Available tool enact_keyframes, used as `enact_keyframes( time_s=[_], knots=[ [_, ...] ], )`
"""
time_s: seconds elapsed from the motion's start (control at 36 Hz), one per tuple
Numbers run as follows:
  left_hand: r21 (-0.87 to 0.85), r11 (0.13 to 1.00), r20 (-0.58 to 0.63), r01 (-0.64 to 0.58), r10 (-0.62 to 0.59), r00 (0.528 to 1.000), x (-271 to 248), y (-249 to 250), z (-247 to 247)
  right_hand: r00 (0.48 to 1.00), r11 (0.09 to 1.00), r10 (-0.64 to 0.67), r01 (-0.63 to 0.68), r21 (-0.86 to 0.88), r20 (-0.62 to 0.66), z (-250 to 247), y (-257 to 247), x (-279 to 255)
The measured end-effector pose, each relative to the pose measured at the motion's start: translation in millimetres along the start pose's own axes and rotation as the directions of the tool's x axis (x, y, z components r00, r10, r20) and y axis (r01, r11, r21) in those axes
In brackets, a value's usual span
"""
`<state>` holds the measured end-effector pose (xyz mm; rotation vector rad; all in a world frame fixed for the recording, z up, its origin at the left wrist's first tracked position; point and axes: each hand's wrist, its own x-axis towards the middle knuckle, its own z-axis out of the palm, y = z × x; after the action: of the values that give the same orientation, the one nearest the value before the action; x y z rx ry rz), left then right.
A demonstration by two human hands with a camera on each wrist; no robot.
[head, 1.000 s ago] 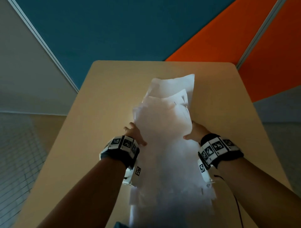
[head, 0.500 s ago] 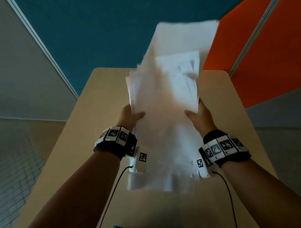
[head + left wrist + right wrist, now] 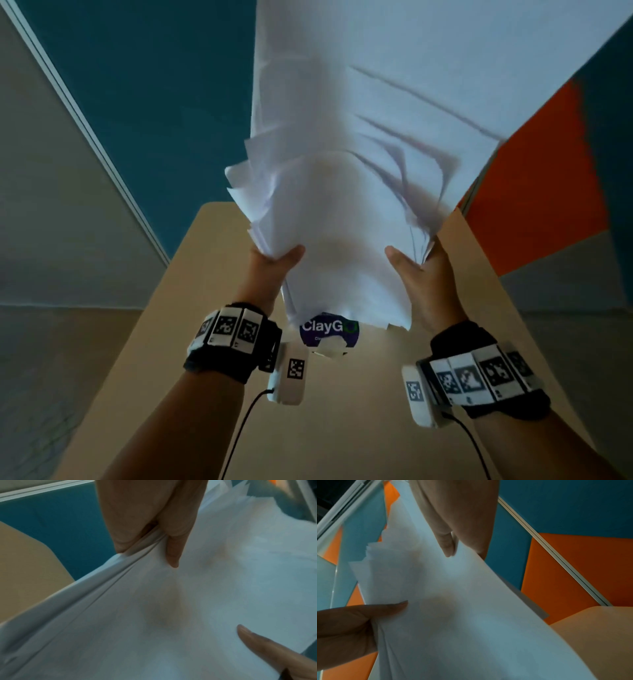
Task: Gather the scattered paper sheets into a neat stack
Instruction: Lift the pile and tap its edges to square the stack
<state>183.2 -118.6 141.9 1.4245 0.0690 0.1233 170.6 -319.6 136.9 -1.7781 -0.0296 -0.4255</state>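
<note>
A thick bundle of white paper sheets (image 3: 346, 192) stands almost upright in the air above the beige table (image 3: 191, 342), its upper edges fanned and uneven. My left hand (image 3: 274, 263) grips the bundle's left edge, thumb on the near face, fingers behind. My right hand (image 3: 414, 267) grips the right edge the same way. The left wrist view shows the left hand (image 3: 154, 536) pinching the sheets (image 3: 188, 615). The right wrist view shows the right hand (image 3: 452, 534) holding the sheets (image 3: 453, 615). The other hand's thumb shows in each wrist view.
A round purple sticker reading ClayGo (image 3: 329, 331) lies on the table under the bundle's lower edge. Behind the table rise teal (image 3: 164, 85) and orange (image 3: 534, 192) wall panels. Cables run from both wrist units along the forearms.
Both hands have lifted the sheets off the table and tipped them from lying flat to nearly upright. The sticker under them has come into view.
</note>
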Motion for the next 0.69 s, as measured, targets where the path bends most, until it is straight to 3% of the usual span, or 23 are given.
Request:
enact_keyframes(
  time_s=[0.19,0.39,0.61,0.69],
  knots=[
    [-0.026,1.000,0.033,-0.011,0.012,0.999,-1,10,7,0.999,0.999,0.016,-0.014,0.048,-0.033,-12,-1,0],
    [0.037,0.999,0.047,0.018,-0.019,0.999,-3,-3,3,0.991,0.992,0.122,-0.123,0.027,0.056,-18,8,-6],
    [0.026,0.997,0.025,-0.077,0.077,0.997,2,4,8,1.000,0.993,0.023,-0.023,0.120,0.002,-27,-3,-8],
    [0.048,0.997,0.002,-0.059,0.059,0.998,1,-2,5,0.998,0.993,0.059,-0.062,0.099,0.032,-30,5,-11]
  ],
)
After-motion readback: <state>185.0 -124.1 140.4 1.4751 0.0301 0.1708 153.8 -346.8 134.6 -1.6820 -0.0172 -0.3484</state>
